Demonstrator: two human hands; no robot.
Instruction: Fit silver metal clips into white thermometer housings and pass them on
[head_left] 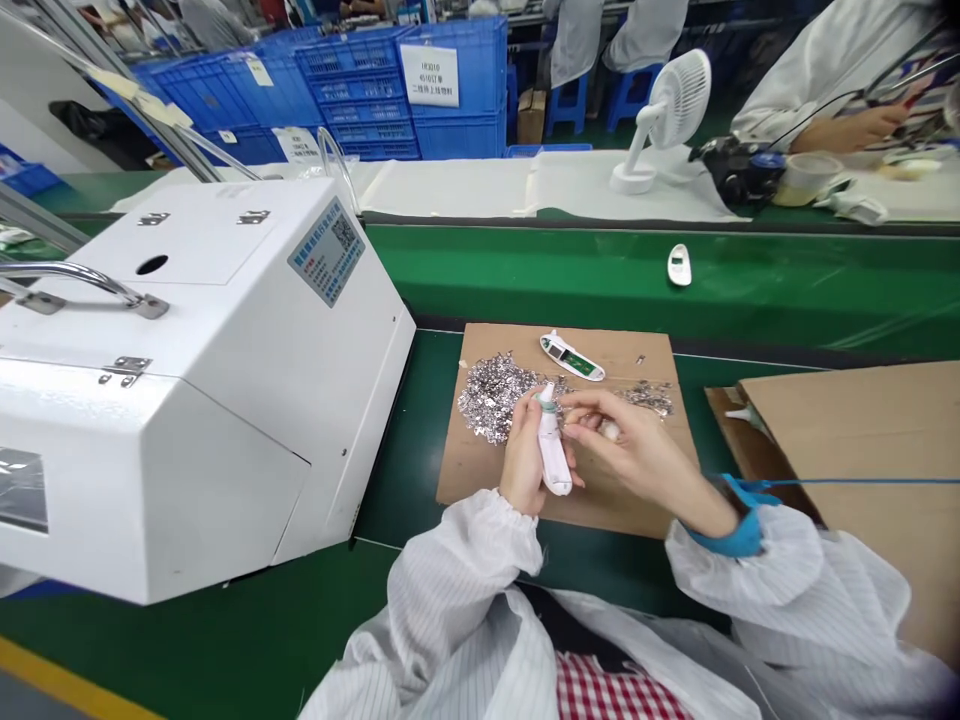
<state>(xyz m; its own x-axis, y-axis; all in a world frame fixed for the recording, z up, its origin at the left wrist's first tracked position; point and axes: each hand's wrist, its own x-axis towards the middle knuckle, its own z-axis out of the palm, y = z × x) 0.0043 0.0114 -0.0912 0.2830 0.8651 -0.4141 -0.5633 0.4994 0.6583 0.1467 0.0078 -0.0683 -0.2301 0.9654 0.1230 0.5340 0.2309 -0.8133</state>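
My left hand [523, 455] is closed around a white thermometer-shaped casing [553, 460], held upright with its tip toward the far side. My right hand [630, 445] reaches in from the right with fingers pinched together at the casing's upper end; what they pinch is too small to make out. Both hands hover over a brown cardboard sheet [487, 475]. A heap of small shiny metal pieces [491, 395] lies just beyond my left hand. A second casing [571, 357] with its green circuit board showing lies open near the sheet's far edge.
A large white machine [187, 380] with metal handles fills the left. A green conveyor belt [750, 290] carries one white casing [679, 265]. Beyond it are a small white fan [664, 120], blue crates [420, 90] and another person's hand [855, 128]. A cardboard box [855, 450] sits at right.
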